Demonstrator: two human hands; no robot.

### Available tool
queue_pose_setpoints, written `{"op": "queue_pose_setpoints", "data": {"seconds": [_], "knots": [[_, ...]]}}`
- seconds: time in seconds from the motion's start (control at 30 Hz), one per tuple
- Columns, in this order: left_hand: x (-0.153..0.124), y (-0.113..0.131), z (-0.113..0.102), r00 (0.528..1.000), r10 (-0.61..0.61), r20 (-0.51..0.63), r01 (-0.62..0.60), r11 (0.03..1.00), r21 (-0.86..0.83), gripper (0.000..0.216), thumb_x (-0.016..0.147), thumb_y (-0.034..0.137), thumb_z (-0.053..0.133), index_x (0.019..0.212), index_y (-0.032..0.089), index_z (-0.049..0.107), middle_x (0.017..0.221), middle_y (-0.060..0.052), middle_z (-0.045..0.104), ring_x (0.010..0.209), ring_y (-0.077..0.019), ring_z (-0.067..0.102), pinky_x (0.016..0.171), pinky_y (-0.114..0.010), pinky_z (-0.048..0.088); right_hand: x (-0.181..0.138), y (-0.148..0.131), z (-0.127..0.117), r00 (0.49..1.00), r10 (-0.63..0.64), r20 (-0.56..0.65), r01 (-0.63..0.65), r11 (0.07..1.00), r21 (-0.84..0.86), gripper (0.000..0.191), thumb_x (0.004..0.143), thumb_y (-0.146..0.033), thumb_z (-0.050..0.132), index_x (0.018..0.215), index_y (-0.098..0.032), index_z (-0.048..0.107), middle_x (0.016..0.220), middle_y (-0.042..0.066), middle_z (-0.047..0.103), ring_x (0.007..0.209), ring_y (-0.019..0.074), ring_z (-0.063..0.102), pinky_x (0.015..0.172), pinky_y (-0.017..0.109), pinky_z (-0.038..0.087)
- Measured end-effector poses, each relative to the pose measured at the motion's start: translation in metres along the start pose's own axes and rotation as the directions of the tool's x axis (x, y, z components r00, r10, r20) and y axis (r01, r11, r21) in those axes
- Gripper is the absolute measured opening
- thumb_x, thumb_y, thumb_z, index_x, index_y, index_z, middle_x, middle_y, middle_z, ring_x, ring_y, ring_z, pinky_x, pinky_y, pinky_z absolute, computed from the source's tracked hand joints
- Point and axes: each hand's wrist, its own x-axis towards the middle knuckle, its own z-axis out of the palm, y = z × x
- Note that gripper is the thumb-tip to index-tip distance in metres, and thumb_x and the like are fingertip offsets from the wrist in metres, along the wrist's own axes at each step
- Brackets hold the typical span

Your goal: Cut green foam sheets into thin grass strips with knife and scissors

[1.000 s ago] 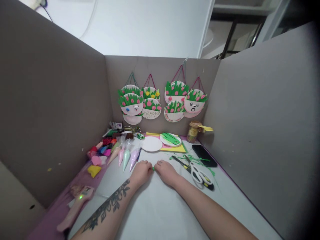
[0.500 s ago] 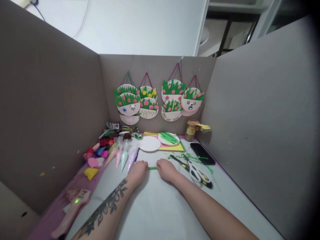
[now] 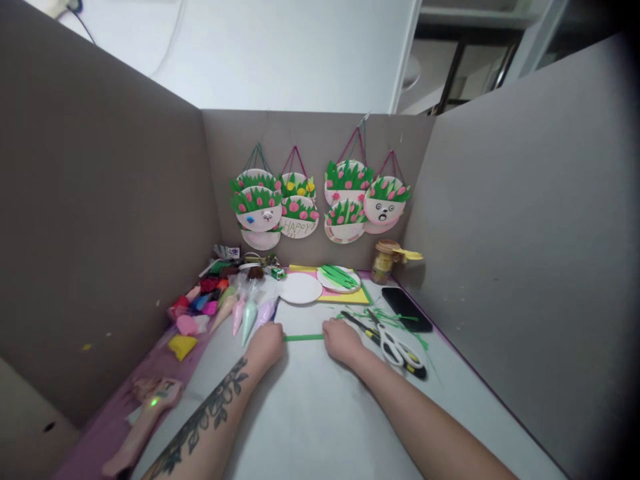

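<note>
A thin green strip [image 3: 304, 337] lies stretched across the white table top [image 3: 320, 427] between my two hands. My left hand [image 3: 266, 343] is closed and presses or pinches its left end. At the strip's right end sits my right hand [image 3: 340, 339], also closed. Both fists rest on the table, knuckles up. A tattoo runs along my left forearm.
White-handled scissors [image 3: 397, 350] and green scraps lie right of my right hand, a black phone [image 3: 406, 309] beyond. Piping bags [image 3: 247, 316] and coloured clay [image 3: 200, 303] sit left. Paper plates [image 3: 300, 288] and a jar [image 3: 384, 261] stand behind. Decorated plates [image 3: 320, 203] hang on the cardboard wall.
My hands have moved apart, left hand leftward and right hand rightward. The green strip between them has grown from a small tip to a long stretched band.
</note>
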Motion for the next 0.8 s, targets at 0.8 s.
{"op": "queue_pose_setpoints", "data": {"seconds": [0.8], "knots": [[-0.002,-0.004,0.001,0.890,0.456,-0.030,-0.452,0.887,0.092,0.032,0.095,0.030,0.041,0.112,0.030,0.068,0.098,-0.008,0.061,0.095,-0.0219,0.051,0.085,-0.034,0.038,-0.001,0.011,0.005,0.927,-0.372,-0.048,0.374,0.912,0.167,0.050,0.085,-0.003,0.044,0.121,-0.034,0.060,0.116,0.005,0.055,0.108,0.0185,0.046,0.091,0.030,0.032]]}}
